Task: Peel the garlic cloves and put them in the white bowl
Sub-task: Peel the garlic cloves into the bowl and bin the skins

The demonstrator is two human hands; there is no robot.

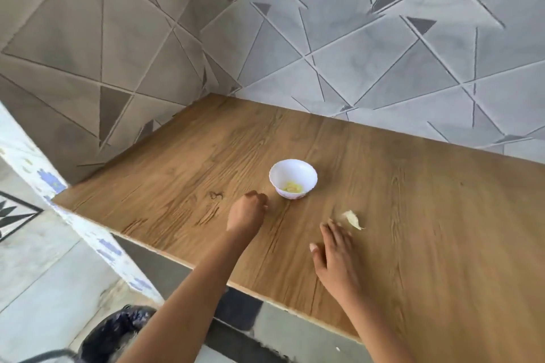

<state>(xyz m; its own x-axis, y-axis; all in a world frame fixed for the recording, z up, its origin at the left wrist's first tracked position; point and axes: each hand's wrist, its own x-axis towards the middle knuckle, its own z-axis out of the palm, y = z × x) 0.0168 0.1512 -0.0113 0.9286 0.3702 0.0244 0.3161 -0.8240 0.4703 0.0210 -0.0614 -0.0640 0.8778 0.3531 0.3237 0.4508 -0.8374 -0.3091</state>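
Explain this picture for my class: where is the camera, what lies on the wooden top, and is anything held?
No machine here: a camera worn on a person's head looks down at their two bare hands. On the brown wooden tabletop stands a small white bowl holding pale yellow pieces, probably peeled garlic. A pale garlic clove lies to its right. The right hand, fingers straight, lies just short of that clove. The left hand is curled beside the bowl; whether it holds anything is hidden.

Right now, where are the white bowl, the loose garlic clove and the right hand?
white bowl [293, 169]: head view, bare inner wall at the back.
garlic clove [352, 219]: head view, middle of the clove.
right hand [336, 258]: head view, back of the hand.
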